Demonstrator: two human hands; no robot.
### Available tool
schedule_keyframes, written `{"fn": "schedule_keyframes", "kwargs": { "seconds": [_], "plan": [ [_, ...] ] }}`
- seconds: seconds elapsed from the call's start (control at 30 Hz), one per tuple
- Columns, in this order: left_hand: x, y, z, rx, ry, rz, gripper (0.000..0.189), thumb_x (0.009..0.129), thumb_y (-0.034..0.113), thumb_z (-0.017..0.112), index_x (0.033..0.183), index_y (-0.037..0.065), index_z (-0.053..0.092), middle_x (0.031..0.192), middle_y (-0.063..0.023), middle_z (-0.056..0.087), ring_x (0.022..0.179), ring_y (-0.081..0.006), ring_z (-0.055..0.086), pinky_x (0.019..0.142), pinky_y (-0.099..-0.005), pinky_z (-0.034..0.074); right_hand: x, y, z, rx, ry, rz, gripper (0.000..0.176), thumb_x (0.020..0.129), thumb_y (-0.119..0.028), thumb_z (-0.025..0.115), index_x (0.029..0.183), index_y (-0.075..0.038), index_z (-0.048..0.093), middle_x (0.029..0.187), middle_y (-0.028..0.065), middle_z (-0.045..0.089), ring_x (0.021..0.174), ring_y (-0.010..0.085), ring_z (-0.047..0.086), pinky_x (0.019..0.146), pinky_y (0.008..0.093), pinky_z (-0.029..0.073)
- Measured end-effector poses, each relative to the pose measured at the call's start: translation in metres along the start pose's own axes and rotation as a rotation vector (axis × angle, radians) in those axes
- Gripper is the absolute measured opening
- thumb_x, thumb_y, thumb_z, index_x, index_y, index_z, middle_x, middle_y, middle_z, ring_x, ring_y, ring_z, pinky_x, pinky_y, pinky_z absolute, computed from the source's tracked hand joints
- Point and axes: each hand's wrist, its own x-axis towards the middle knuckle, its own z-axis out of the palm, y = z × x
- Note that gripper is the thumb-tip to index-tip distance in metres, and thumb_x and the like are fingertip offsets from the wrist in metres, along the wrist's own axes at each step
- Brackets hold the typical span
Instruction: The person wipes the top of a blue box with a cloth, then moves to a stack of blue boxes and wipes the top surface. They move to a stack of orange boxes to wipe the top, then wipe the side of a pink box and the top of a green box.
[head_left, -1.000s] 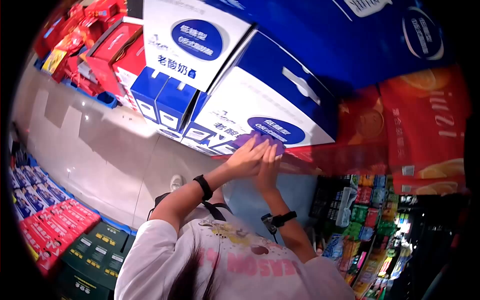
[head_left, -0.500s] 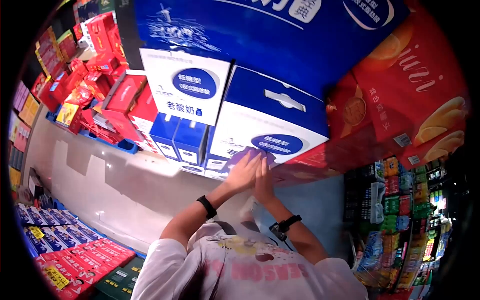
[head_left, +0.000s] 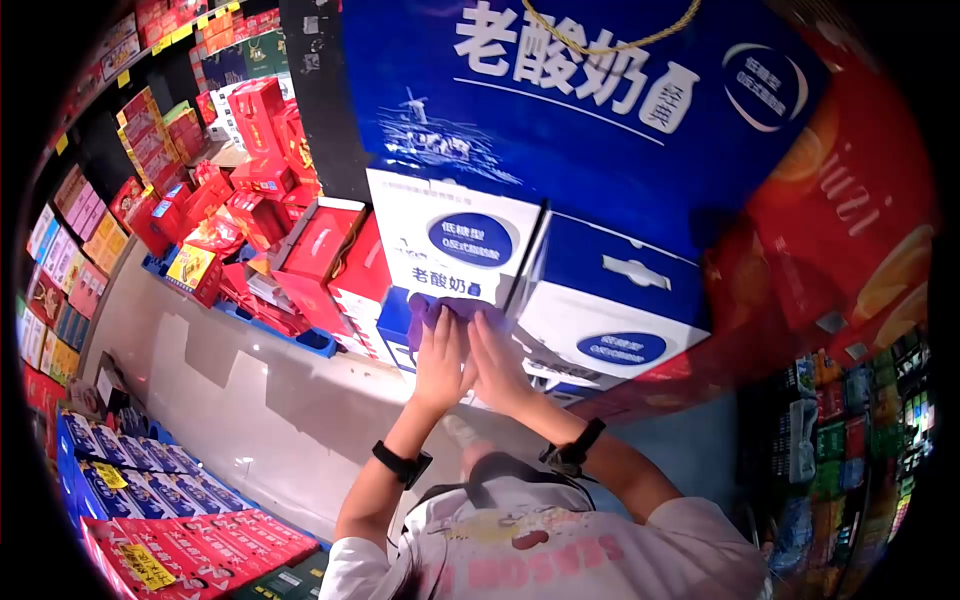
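A crumpled purple cloth (head_left: pixel 432 310) lies against the lower front of a blue-and-white yogurt carton (head_left: pixel 455 205). My left hand (head_left: pixel 441 362) has its fingers close together on the cloth, pressing it to the carton. Beside it, nearly touching, my right hand (head_left: pixel 498 368) reaches up with its fingertips on the same cloth. Part of the cloth is hidden under the fingers. Another yogurt carton (head_left: pixel 620 310) with a handle cut-out stands to the right, a narrow gap between the two. Above both rises a large blue yogurt box (head_left: pixel 580 110) with a gold cord.
Red gift boxes (head_left: pixel 320 245) are piled at the left on a blue pallet (head_left: pixel 300 343). Orange-pictured red cartons (head_left: pixel 800 230) stand at the right. Stacked blue packs (head_left: pixel 150 485) and red packs (head_left: pixel 200 550) lie at lower left. Goods-filled shelves (head_left: pixel 860 420) line the lower right.
Both hands and the purple cloth have moved left, from the right yogurt carton to the lower part of the left one. The view has shifted, showing more of the big blue box.
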Motion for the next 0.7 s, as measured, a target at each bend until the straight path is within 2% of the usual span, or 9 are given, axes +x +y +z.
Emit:
{"fn": "schedule_keyframes", "kwargs": {
  "seconds": [0.1,0.23,0.3,0.4,0.5,0.6,0.7],
  "plan": [
    [0.029,-0.018,-0.018,0.048,0.001,-0.014,0.064,0.079,0.027,0.052,0.124,-0.014,0.033,0.132,-0.0349,0.025,0.116,-0.0526,0.030,0.097,-0.0531,0.026,0.038,0.004,0.004,0.002,0.085,0.014,0.059,0.073,-0.004,0.054,0.126,0.011,0.033,0.135,0.0248,0.027,0.115,0.0467,0.037,0.095,0.0509,0.033],
    [0.086,-0.050,-0.036,0.159,0.019,0.104,0.058,0.077,0.022,0.052,0.119,-0.016,0.038,0.128,-0.0316,0.034,0.115,-0.0493,0.034,0.097,-0.0509,0.029,0.090,0.020,0.021,-0.145,0.173,0.092,0.054,0.080,-0.012,0.050,0.126,0.009,0.034,0.136,0.0254,0.028,0.116,0.0436,0.038,0.095,0.0526,0.032],
    [0.117,-0.069,-0.034,0.241,-0.012,0.195,0.055,0.076,0.020,0.053,0.118,-0.014,0.042,0.129,-0.0268,0.036,0.116,-0.0460,0.035,0.098,-0.0476,0.030,0.110,0.035,0.035,-0.193,0.177,0.206,0.053,0.081,-0.013,0.049,0.127,0.008,0.034,0.136,0.0251,0.027,0.117,0.0438,0.037,0.096,0.0526,0.031],
    [0.144,-0.097,-0.018,0.214,-0.045,0.171,0.053,0.075,0.020,0.055,0.118,-0.010,0.044,0.129,-0.0224,0.038,0.116,-0.0458,0.035,0.098,-0.0460,0.031,0.128,0.059,0.064,-0.317,0.231,0.300,0.053,0.081,-0.015,0.049,0.127,0.007,0.035,0.136,0.0234,0.029,0.114,0.0444,0.040,0.096,0.0531,0.030],
    [0.139,-0.135,-0.007,0.298,-0.057,0.244,0.049,0.074,0.024,0.057,0.116,0.000,0.052,0.126,-0.0129,0.044,0.112,-0.0416,0.039,0.095,-0.0502,0.032,0.134,0.059,0.100,-0.387,0.289,0.351,0.049,0.080,-0.014,0.050,0.124,0.006,0.040,0.133,0.0213,0.035,0.111,0.0429,0.042,0.095,0.0514,0.032],
    [0.126,-0.171,-0.013,0.348,-0.015,0.220,0.047,0.073,0.027,0.057,0.113,0.002,0.054,0.121,-0.0128,0.047,0.112,-0.0438,0.038,0.096,-0.0595,0.025,0.147,0.052,0.127,-0.429,0.246,0.260,0.046,0.079,-0.014,0.050,0.120,0.005,0.046,0.130,0.0190,0.038,0.106,0.0387,0.045,0.093,0.0490,0.035],
    [0.114,-0.193,-0.032,0.363,-0.072,0.099,0.048,0.074,0.025,0.057,0.113,-0.001,0.051,0.121,-0.0182,0.045,0.111,-0.0472,0.036,0.097,-0.0595,0.023,0.164,0.041,0.145,-0.364,0.182,0.190,0.045,0.078,-0.011,0.049,0.120,0.006,0.046,0.130,0.0182,0.038,0.109,0.0391,0.042,0.094,0.0471,0.034]
  ]
}}
